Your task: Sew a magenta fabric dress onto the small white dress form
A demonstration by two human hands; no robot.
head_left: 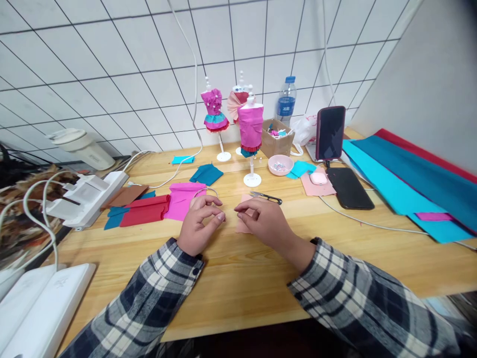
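My left hand (201, 223) is closed in a loose pinch, thumb against a bent finger, just in front of the magenta crepe paper (182, 201). Facing it, my right hand (266, 221) pinches thumb and fingertips together over a pale pink paper piece (244, 227). Whatever lies in either pinch is too small to make out. Behind my right hand are thread snips (274, 199) with black handles. A thin loop (210, 189) shows behind my left hand. Farther back stands a small dress form (251, 127) wrapped in magenta paper above a red and teal ruffle.
Two more dressed forms (215, 112) stand behind. A pink bowl (280, 165) of beads, cardboard box (278, 141), water bottle (286, 102) and phone (330, 133) line the back. Colored paper sheets (402, 174) lie right; red paper (145, 210) and a power strip (89, 196) lie left.
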